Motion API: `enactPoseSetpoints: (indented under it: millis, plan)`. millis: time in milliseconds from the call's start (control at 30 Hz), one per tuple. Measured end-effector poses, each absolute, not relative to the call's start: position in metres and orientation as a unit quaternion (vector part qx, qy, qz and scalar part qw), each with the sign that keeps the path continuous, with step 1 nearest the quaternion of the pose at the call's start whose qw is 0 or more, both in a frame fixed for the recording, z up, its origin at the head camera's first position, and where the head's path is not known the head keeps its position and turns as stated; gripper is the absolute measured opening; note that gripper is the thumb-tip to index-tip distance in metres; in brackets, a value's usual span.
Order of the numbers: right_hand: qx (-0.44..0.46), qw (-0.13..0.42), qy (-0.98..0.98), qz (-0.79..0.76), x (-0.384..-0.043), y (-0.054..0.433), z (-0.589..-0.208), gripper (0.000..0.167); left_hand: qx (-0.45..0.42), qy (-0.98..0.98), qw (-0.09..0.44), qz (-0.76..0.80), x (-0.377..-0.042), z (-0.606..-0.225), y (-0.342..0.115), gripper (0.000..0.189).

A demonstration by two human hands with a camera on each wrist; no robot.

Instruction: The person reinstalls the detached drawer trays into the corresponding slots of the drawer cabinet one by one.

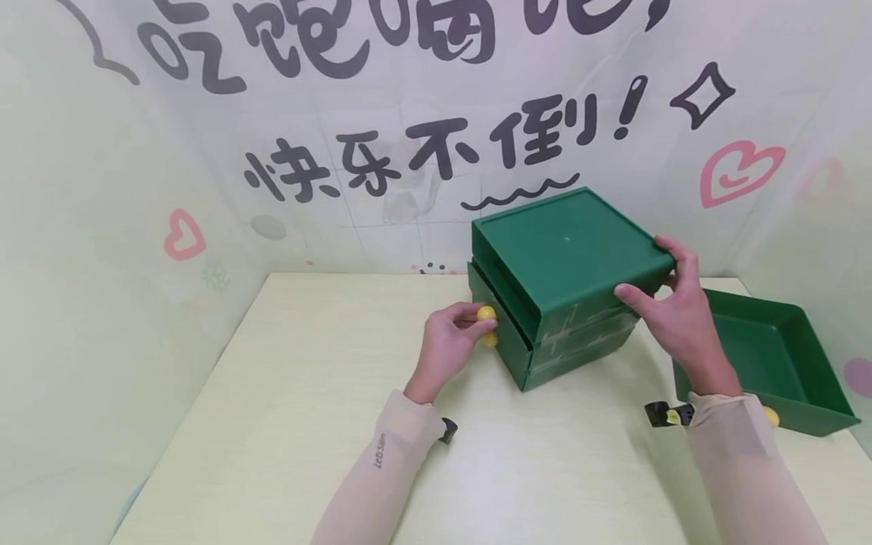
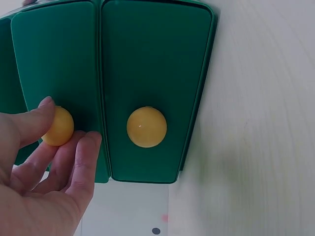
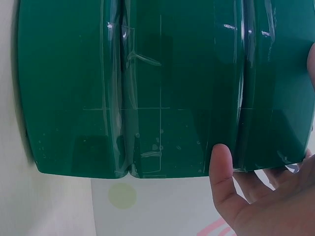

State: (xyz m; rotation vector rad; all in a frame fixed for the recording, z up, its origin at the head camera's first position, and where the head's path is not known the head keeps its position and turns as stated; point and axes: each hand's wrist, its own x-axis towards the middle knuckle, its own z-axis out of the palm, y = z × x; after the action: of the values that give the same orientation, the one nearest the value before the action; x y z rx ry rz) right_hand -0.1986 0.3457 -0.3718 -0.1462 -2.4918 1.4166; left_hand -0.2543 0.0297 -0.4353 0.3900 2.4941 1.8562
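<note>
A green drawer cabinet (image 1: pixel 572 250) stands on the table, its top slot without a drawer. My left hand (image 1: pixel 450 344) pinches the yellow round knob (image 2: pixel 60 127) of the middle drawer (image 2: pixel 56 59) between thumb and fingers. Beside it in the left wrist view, the bottom drawer (image 2: pixel 155 59) has a matching yellow knob (image 2: pixel 146 127). That drawer sits closed in its slot. My right hand (image 1: pixel 681 325) grips the cabinet's far right end, thumb on the taped side and fingers round the back edge. In the right wrist view, clear tape (image 3: pixel 147 108) runs over the cabinet's side.
To the right, a loose green drawer (image 1: pixel 756 348) lies open side up on the table (image 1: pixel 306 424), its yellow knob (image 1: pixel 771 416) partly behind my right sleeve. A white wall sheet (image 1: pixel 381 98) with black writing and pink hearts rises behind the table.
</note>
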Motion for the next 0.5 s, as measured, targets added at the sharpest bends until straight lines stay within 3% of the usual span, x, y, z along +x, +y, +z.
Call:
enactPoseSetpoints:
  millis: [500]
  plan:
    - [-0.051, 0.13, -0.86, 0.49, -0.2007, 0.3458, -0.3713, 0.089, 0.111, 0.792, 0.004, 0.6, -0.2556, -0.4359, 0.0372, 0.035]
